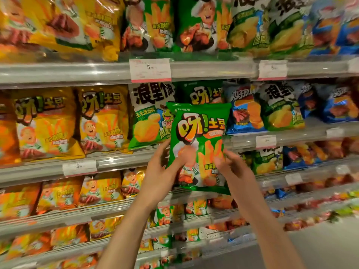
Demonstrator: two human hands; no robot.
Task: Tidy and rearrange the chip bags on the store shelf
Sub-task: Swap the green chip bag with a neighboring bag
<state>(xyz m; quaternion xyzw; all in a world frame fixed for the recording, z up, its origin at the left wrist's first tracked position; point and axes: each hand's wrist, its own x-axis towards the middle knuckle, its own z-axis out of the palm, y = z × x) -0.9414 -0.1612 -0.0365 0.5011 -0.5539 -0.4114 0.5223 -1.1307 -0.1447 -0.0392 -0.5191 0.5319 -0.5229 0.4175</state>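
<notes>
Both hands hold a green bag (198, 144) upright in front of the shelves. The left hand (162, 171) grips its lower left edge, thumb across the front, fingers behind. The right hand (233, 167), blurred, has its fingers curled on the lower right front. Behind stand a white-green bag (149, 115) and a blue bag (244, 111); farther left, yellow bags (103, 119).

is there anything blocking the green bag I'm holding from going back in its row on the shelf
Nothing visible. The green foil chip bag hangs right before the matching green bag in its row; only neighbouring bags flank that gap.
</notes>
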